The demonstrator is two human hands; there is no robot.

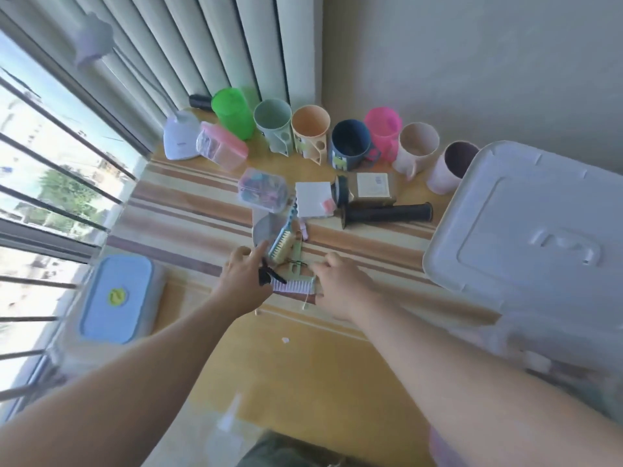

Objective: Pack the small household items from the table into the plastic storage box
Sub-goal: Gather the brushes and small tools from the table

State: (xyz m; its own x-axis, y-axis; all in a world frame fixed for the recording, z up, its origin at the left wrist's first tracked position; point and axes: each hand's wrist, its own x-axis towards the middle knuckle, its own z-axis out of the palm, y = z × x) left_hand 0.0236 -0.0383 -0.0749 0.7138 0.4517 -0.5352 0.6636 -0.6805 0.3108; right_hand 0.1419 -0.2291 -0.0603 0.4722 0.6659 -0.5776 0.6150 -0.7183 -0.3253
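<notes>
The plastic storage box (526, 237), translucent white with its lid on, stands at the right of the table. Mid-table lies a small heap: a blue brush with tan bristles (282, 243), a pale green brush handle (297, 253) and a pink-bristled brush (292, 286). My left hand (244, 281) is at the heap's left side, index finger stretched out, with a small black clip (268, 275) pinched at the thumb. My right hand (340, 284) is curled around the pink brush's right end.
Several plastic cups (310, 128) line the back edge. Behind the heap lie a clear box of coloured bits (263, 190), a white pad (313, 198), a black handle grip (387, 213) and a brown packet (372, 188). A blue-lidded container (116, 298) sits at the left by the window.
</notes>
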